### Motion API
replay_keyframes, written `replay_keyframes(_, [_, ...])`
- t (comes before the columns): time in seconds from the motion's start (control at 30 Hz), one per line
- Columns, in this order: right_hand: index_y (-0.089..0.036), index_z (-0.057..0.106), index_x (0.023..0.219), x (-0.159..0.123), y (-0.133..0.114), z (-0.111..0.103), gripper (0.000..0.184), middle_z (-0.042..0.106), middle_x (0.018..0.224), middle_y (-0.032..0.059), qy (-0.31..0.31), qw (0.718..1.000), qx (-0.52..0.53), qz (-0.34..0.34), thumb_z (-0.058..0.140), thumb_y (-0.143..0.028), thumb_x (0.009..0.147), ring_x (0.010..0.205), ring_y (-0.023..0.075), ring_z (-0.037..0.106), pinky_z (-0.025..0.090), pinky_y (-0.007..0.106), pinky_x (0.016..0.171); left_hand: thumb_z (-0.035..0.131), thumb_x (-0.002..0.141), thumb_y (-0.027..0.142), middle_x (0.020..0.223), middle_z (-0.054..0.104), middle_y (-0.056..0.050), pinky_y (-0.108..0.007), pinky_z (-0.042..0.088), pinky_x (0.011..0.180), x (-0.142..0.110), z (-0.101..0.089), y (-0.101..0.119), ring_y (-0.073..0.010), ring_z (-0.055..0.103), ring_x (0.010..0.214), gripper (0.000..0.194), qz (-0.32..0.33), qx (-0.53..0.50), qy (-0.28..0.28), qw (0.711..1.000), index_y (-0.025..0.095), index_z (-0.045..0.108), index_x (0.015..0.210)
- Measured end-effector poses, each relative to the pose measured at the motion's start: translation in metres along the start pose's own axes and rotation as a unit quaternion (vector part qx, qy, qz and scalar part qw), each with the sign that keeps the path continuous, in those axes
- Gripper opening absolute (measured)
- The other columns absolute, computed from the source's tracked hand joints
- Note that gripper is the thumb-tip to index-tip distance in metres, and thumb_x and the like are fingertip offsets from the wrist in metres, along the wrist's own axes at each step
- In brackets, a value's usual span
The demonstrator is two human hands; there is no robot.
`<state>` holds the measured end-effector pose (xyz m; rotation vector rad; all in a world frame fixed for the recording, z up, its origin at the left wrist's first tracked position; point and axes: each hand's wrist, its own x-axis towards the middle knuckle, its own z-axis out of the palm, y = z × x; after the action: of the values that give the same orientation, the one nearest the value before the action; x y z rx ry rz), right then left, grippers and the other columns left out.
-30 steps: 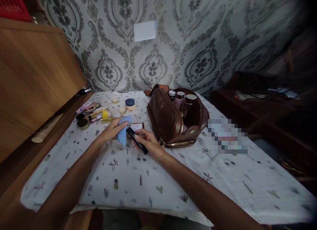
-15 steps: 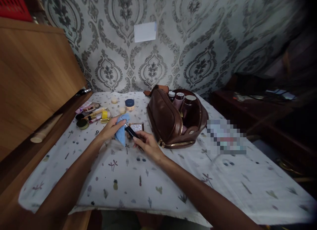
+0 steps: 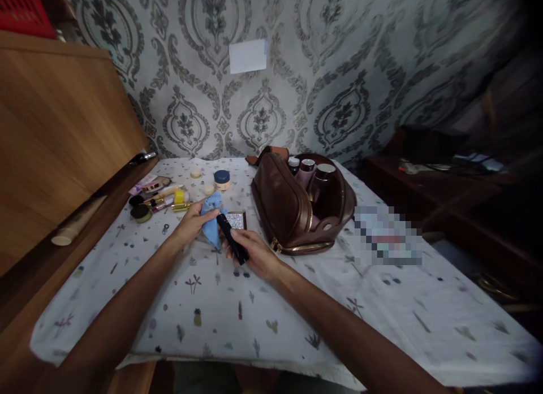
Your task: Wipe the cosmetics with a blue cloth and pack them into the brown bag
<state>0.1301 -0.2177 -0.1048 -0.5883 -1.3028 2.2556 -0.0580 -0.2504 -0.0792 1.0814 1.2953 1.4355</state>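
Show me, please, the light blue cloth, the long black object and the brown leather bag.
Light blue cloth point(image 3: 209, 229), head view: lower part.
Long black object point(image 3: 229, 234), head view: middle section.
Brown leather bag point(image 3: 278, 197), head view: side panel.

One left hand point(image 3: 190, 223) and one right hand point(image 3: 257, 252) are counted, along with one blue cloth point(image 3: 209, 230) and one black tube point(image 3: 231, 236). One brown leather bag point(image 3: 278, 204) is seen, and in its opening three capped bottles point(image 3: 320, 183) can be counted. One blue-lidded jar point(image 3: 222, 181), two small pale discs point(image 3: 195, 173), one glittery flat case point(image 3: 236, 220) and one dark round container point(image 3: 141, 213) are shown. One beige tube point(image 3: 76, 221), one red basket point(image 3: 23, 12) and one white sheet point(image 3: 248, 56) are included. The cosmetics pile point(image 3: 161, 195) cannot be counted exactly.
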Motion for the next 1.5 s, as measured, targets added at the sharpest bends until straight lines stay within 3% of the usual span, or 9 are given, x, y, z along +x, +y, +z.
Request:
replay_keyframes(0.1, [-0.02, 0.063, 0.095, 0.002, 0.004, -0.001, 0.047, 0.064, 0.078, -0.0027, 0.04, 0.995, -0.068, -0.054, 0.087, -0.045, 0.063, 0.057, 0.0093, 0.055, 0.035, 0.019, 0.044, 0.082, 0.067, 0.048, 0.066, 0.059, 0.004, -0.021, 0.045, 0.054, 0.002, -0.002, -0.004, -0.0094, 0.053, 0.055, 0.041, 0.023, 0.03, 0.034, 0.999, 0.016, 0.06, 0.081])
replay_keyframes(0.2, [-0.019, 0.061, 0.087, 0.003, 0.005, -0.002, 0.043, 0.062, 0.073, -0.0043, 0.058, 0.992, -0.091, -0.072, 0.087, -0.041, 0.062, 0.055, 0.0082, 0.053, 0.035, 0.019, 0.044, 0.079, 0.07, 0.053, 0.059, 0.052, 0.006, -0.019, 0.039, 0.049, 0.003, -0.003, -0.007, -0.0077, 0.047, 0.051, 0.043, 0.037, 0.055, 0.041, 0.997, 0.017, 0.054, 0.072])
replay_keyframes(0.4, [-0.016, 0.065, 0.086, -0.003, -0.002, 0.0, 0.044, 0.071, 0.078, 0.0027, -0.025, 1.0, -0.003, 0.002, 0.082, -0.052, 0.068, 0.058, 0.0112, 0.061, 0.043, 0.021, 0.05, 0.07, 0.076, 0.063, 0.053, 0.051, 0.004, -0.022, 0.038, 0.045, -0.002, -0.002, -0.004, -0.0095, 0.047, 0.047, 0.05, 0.015, 0.061, 0.049, 0.997, 0.018, 0.052, 0.065])
replay_keyframes(0.63, [-0.015, 0.065, 0.087, -0.003, 0.002, 0.001, 0.046, 0.073, 0.074, 0.0049, -0.053, 0.997, 0.051, 0.017, 0.082, -0.054, 0.071, 0.059, 0.0126, 0.065, 0.05, 0.022, 0.054, 0.064, 0.075, 0.073, 0.063, 0.06, 0.001, -0.023, 0.045, 0.049, -0.004, 0.01, -0.002, -0.0121, 0.054, 0.053, 0.058, 0.019, 0.002, 0.084, 0.996, 0.016, 0.062, 0.079])
replay_keyframes(0.9, [-0.017, 0.07, 0.087, 0.005, 0.007, -0.001, 0.051, 0.069, 0.069, 0.0005, 0.012, 0.998, 0.067, -0.018, 0.087, -0.057, 0.061, 0.058, 0.0145, 0.065, 0.056, 0.027, 0.061, 0.063, 0.076, 0.075, 0.078, 0.07, -0.004, -0.024, 0.047, 0.053, -0.007, 0.023, -0.013, -0.0134, 0.059, 0.059, 0.068, -0.038, -0.021, -0.005, 0.999, 0.014, 0.069, 0.105])
replay_keyframes(1.07, [-0.015, 0.072, 0.08, 0.006, 0.009, -0.002, 0.053, 0.069, 0.068, 0.0017, 0.051, 0.998, 0.027, -0.029, 0.084, -0.063, 0.061, 0.061, 0.0158, 0.066, 0.056, 0.029, 0.065, 0.073, 0.074, 0.064, 0.092, 0.074, -0.009, -0.028, 0.054, 0.065, -0.008, 0.022, -0.011, -0.0202, 0.068, 0.076, 0.059, -0.033, -0.068, -0.054, 0.996, 0.014, 0.069, 0.106])
replay_keyframes(1.17, [-0.015, 0.07, 0.078, 0.005, 0.01, -0.004, 0.055, 0.067, 0.067, 0.0012, 0.05, 0.997, -0.044, -0.043, 0.077, -0.068, 0.067, 0.062, 0.0153, 0.064, 0.054, 0.028, 0.063, 0.075, 0.075, 0.057, 0.089, 0.074, -0.009, -0.029, 0.055, 0.065, -0.009, 0.019, -0.007, -0.0194, 0.068, 0.073, 0.049, -0.02, -0.081, -0.055, 0.995, 0.014, 0.069, 0.097])
replay_keyframes(1.33, [-0.018, 0.069, 0.083, 0.006, 0.008, -0.007, 0.049, 0.069, 0.08, 0.0035, 0.068, 0.977, -0.158, -0.127, 0.075, -0.064, 0.071, 0.076, 0.0186, 0.065, 0.052, 0.028, 0.062, 0.065, 0.082, 0.063, 0.066, 0.065, -0.003, -0.026, 0.048, 0.056, -0.013, 0.011, 0.007, -0.0145, 0.058, 0.056, 0.047, -0.008, 0.033, -0.056, 0.998, 0.016, 0.065, 0.078])
replay_keyframes(1.5, [-0.021, 0.063, 0.102, 0.008, 0.003, -0.01, 0.047, 0.063, 0.075, -0.0008, 0.112, 0.968, -0.145, -0.174, 0.076, -0.056, 0.073, 0.059, 0.0135, 0.057, 0.042, 0.023, 0.046, 0.062, 0.085, 0.059, 0.089, 0.069, -0.004, -0.027, 0.048, 0.075, -0.01, 0.004, 0.014, -0.0207, 0.063, 0.085, 0.042, 0.07, 0.22, -0.085, 0.969, 0.019, 0.066, 0.099])
